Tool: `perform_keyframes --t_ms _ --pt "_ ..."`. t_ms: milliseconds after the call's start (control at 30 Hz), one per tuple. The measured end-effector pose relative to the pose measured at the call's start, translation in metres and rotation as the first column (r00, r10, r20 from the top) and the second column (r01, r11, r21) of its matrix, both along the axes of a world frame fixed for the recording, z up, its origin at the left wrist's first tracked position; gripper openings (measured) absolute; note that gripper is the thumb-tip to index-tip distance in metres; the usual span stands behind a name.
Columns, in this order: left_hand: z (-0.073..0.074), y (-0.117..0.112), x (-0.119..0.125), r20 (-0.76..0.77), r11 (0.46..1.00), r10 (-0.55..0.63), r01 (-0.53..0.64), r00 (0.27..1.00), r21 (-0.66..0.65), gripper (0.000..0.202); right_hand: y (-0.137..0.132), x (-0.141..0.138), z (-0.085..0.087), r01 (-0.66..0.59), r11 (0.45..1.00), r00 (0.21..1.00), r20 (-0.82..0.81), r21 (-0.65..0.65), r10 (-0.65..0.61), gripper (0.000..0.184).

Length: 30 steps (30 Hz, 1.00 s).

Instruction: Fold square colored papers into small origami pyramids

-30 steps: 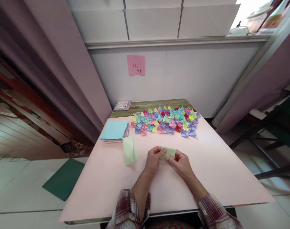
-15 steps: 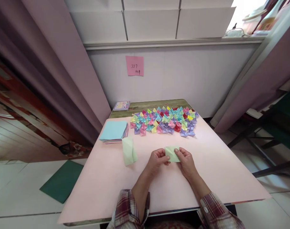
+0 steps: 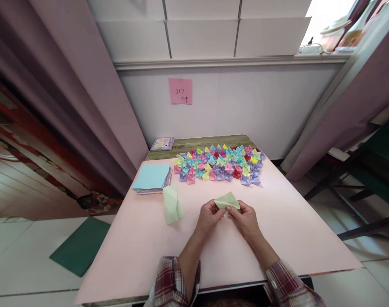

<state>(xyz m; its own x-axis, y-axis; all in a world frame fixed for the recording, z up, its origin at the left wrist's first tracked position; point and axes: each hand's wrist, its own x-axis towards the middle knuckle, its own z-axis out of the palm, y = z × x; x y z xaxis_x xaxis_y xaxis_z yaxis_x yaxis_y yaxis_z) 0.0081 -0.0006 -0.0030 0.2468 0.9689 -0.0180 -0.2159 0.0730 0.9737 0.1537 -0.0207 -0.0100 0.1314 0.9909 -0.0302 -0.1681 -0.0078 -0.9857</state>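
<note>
Between my two hands is a small folded piece of light green paper [image 3: 227,200], tilted so its upper edge comes to a point. My left hand [image 3: 210,215] pinches its left side. My right hand [image 3: 245,216] grips the lower right side, with the thumb pressed near the middle of the lower edge. Left of my hands a second light green paper [image 3: 172,205] lies on the pink table cover [image 3: 181,264], creased and partly raised. Behind it sits a stack of square paper [image 3: 152,176] with a light blue sheet on top. My fingers hide the paper's lower corners.
Many small folded paper shapes [image 3: 220,164] in several colours crowd the back of the table. A small pack [image 3: 163,143] lies at the back left corner. A pink note [image 3: 181,91] is stuck to the wall. A dark chair [image 3: 370,187] stands at the right.
The green paper in my hands has turned from a flat rectangle to a tilted, pointed shape. My right thumb has moved down to its lower edge, and my hands are closer together.
</note>
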Motion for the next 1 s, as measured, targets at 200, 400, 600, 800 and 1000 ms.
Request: perform_keyframes --t_ms 200,400,600,800,1000 --pt "0.007 -0.003 0.001 -0.009 1.0 -0.015 0.015 1.0 -0.019 0.03 0.0 -0.001 0.004 0.013 1.0 1.0 0.023 0.012 -0.013 0.029" --pt "0.008 -0.002 -0.002 0.01 0.999 -0.045 0.045 0.999 0.006 0.028 -0.002 0.0 0.001 0.067 0.998 0.996 0.057 -0.018 -0.066 0.024" --pt "0.001 0.003 -0.006 0.013 0.992 0.084 -0.083 0.996 -0.094 0.032 0.001 0.0 0.002 0.052 0.996 0.999 0.014 -0.071 -0.051 0.03" --pt "0.007 0.0 -0.005 0.091 0.986 0.068 -0.053 0.994 -0.159 0.041 0.001 0.0 -0.002 0.095 0.995 0.994 -0.059 0.004 -0.095 0.027" --pt "0.014 -0.002 -0.002 0.144 0.98 0.088 -0.06 0.986 -0.191 0.046 0.0 -0.002 -0.005 0.175 0.981 0.981 0.068 0.081 -0.181 0.026"
